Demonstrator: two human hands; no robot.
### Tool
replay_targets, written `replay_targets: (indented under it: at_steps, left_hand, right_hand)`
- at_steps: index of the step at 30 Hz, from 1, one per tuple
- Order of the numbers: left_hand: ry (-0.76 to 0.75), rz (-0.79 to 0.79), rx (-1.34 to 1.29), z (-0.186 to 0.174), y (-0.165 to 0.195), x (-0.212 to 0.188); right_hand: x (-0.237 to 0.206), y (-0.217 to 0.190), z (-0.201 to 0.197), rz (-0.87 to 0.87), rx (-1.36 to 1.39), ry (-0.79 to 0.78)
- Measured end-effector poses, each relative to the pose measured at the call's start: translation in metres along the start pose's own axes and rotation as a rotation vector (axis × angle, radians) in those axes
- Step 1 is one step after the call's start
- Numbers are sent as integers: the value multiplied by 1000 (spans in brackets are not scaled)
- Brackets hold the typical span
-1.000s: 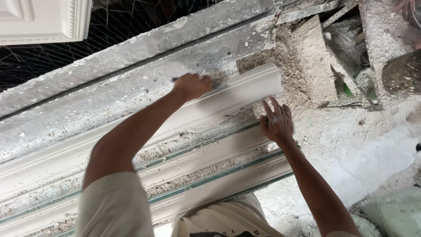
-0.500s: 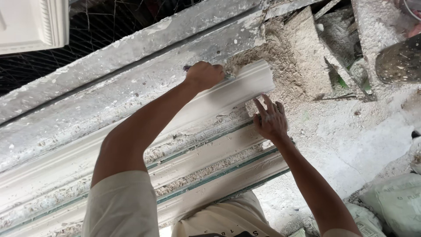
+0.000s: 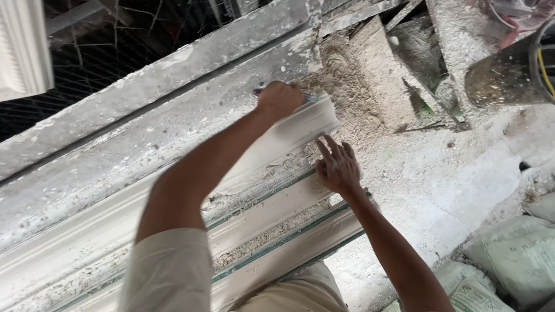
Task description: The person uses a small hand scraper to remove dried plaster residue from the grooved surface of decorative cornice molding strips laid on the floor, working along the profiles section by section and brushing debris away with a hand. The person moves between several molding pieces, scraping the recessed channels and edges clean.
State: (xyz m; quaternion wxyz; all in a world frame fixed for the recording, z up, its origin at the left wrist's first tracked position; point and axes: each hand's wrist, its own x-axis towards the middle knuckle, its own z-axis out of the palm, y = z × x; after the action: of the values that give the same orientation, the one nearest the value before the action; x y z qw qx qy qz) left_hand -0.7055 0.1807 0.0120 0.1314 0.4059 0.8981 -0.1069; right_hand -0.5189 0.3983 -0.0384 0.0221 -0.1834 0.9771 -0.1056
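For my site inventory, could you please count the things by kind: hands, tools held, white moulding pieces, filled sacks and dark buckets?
Hands: 2, the left hand and the right hand
Tools held: 1, a thin tool in the left fist, mostly hidden
White moulding pieces: 2, the long moulding and a corner piece
Filled sacks: 2 at least, sack and sack
Dark buckets: 1, bucket
Total: 8

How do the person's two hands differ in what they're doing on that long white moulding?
The left hand is closed in a fist around a thin tool at the far edge of the white moulding; the right hand is open, fingers spread flat, holding nothing. The left hand sits farther up the moulding near its end, while the right hand presses its near side, lower down. Both rest on the same moulding, near its end.
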Motion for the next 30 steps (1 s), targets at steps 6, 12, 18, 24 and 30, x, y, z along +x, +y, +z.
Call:
replay_targets:
  at_steps: [6,12,18,24,30]
  left_hand:
    - [-144,76,46,1,-19,-13]
    - [-70,-56,60,-6,-10,-16]
    - [-14,-81,-46,0,-6,-39]
    - [43,-73,-39,-39,26,23]
    - [15,-281,-259,-59,22,21]
  right_hand:
    - [-1,4,3,6,32,14]
    - [-1,-1,-3,15,53,-4]
    - [-1,0,0,8,-1,8]
    - [-2,3,0,10,23,17]
    - [-2,-1,-14,-1,83,67]
